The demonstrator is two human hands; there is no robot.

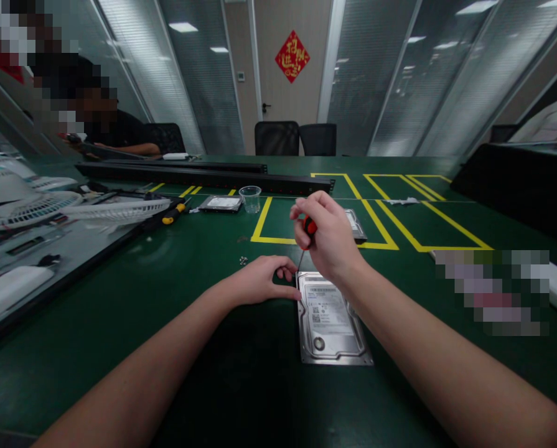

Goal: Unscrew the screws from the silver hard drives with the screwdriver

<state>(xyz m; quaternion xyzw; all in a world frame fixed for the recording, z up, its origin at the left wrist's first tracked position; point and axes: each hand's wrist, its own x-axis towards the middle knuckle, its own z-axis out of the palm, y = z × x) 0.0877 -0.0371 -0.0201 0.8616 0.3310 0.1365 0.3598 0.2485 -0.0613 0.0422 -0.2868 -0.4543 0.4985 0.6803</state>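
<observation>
1. Step in hand, as I judge it: working a screw at the far left corner of the drive, which lies flat on the table, label up, in front of the person
2. The right hand is closed round the handle of the screwdriver, its shaft slanting down to that corner
3. The left hand is slack and half curled, thumb and fingers apart, gripping nothing I can see; the thumb appears to touch the drive's left edge
4. The next move seems to call for a seated tip, light downward pressure and an even turn, with the drive braced against twisting
5. Hard to make out: the tip and any screw under it, so turning direction cannot be told; the loose screws near the left hand are tiny
6. Hidden: the drive's far right part, behind the right hand and forearm, and much of the second drive beyond
</observation>
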